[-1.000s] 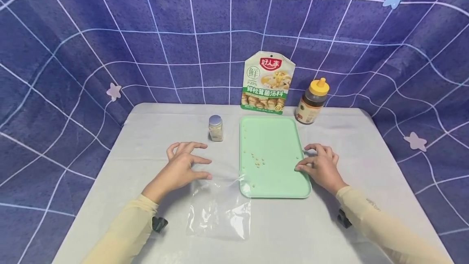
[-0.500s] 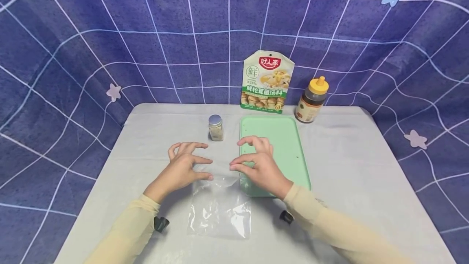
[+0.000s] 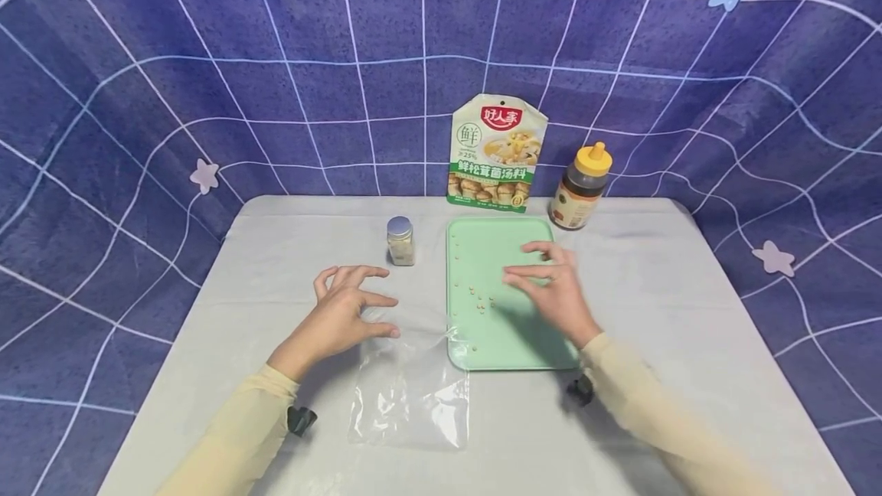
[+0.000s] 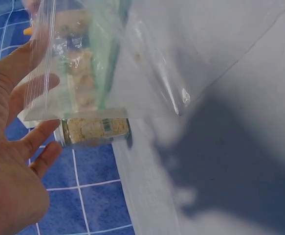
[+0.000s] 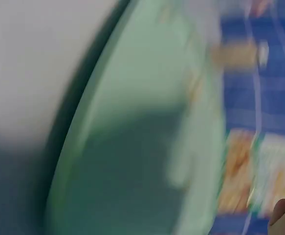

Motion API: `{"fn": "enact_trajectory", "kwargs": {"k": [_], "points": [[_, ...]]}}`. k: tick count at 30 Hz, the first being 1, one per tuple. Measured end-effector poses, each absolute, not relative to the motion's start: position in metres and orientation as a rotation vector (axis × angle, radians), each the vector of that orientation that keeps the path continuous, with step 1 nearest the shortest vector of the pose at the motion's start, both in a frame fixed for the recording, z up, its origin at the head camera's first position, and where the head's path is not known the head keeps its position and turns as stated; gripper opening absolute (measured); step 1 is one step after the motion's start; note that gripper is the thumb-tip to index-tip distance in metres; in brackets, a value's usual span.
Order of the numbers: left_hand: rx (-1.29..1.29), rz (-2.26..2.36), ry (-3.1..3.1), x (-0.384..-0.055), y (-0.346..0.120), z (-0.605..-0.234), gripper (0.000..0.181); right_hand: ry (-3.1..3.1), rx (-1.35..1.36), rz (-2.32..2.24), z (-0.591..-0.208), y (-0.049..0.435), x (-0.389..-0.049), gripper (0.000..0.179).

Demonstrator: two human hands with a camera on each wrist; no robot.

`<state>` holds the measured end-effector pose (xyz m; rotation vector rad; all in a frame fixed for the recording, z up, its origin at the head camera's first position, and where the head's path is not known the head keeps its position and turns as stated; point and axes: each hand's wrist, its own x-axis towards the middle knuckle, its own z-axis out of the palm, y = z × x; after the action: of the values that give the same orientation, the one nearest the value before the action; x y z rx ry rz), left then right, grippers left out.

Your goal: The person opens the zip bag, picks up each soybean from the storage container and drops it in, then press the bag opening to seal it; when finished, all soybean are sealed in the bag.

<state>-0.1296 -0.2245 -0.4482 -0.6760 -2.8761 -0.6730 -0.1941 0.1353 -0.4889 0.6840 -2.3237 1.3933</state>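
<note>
My left hand (image 3: 338,324) holds a clear zip bag (image 3: 413,404) by its mouth, thumb and fingers spread. The bag hangs below that hand, left of a pale green tray (image 3: 489,243); in the left wrist view its ridged zip edge runs along the fingers. Over the right half of the tray is my right hand (image 3: 558,297), its thumb and index finger close together with nothing visible between them. Several small tan bits (image 3: 481,307) lie on the tray, in a loose cluster and along its left side. The right wrist view is blurred.
Behind the bag stands a small jar (image 3: 400,243) with a grey lid. A soup seasoning pouch (image 3: 498,155) leans on the star-patterned cloth backdrop (image 3: 331,83) behind the tray. Right of the pouch stands a dark sauce bottle (image 3: 579,194) with a yellow cap.
My right hand went from the tray's right edge to the bag's mouth, then back right over the tray. My left hand and the bag have stayed nearly still.
</note>
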Motion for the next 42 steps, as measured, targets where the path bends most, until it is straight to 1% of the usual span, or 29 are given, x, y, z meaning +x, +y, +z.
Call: {"fn": "enact_trajectory", "kwargs": {"k": [4,9,15,26,29,31,34,37,40,42], "points": [[-0.667,-0.665,-2.873,-0.130,-0.225,-0.449,0.047,-2.415,0.548,1.182,-0.509,0.187,-0.211,0.019],[-0.660,-0.686,-2.868,-0.132,-0.223,-0.452,0.046,-2.564,0.530,1.037,-0.533,0.219,-0.219,0.019],[-0.665,-0.686,-2.875,-0.134,-0.221,-0.452,0.047,-2.629,0.563,0.948,-0.546,0.228,-0.219,0.016],[-0.646,-0.674,-2.881,-0.133,-0.224,-0.451,0.048,-2.642,0.574,0.843,-0.546,0.223,-0.220,0.015],[-0.640,-0.676,-2.889,-0.132,-0.224,-0.451,0.049,-2.591,0.595,0.888,-0.543,0.213,-0.218,0.013],[-0.644,-0.673,-2.891,-0.132,-0.223,-0.452,0.049,-2.536,0.618,0.977,-0.532,0.199,-0.212,0.013],[-0.655,-0.666,-2.888,-0.133,-0.222,-0.452,0.049,-2.456,0.691,1.173,-0.502,0.162,-0.196,0.015],[-0.663,-0.662,-2.886,-0.133,-0.222,-0.453,0.049,-2.382,0.859,1.346,-0.474,0.116,-0.177,0.017],[-0.653,-0.653,-2.887,-0.134,-0.223,-0.453,0.048,-2.358,1.048,1.385,-0.462,0.076,-0.164,0.013],[-0.647,-0.644,-2.886,-0.133,-0.224,-0.452,0.048,-2.384,1.110,1.373,-0.460,0.057,-0.159,0.011]]}}
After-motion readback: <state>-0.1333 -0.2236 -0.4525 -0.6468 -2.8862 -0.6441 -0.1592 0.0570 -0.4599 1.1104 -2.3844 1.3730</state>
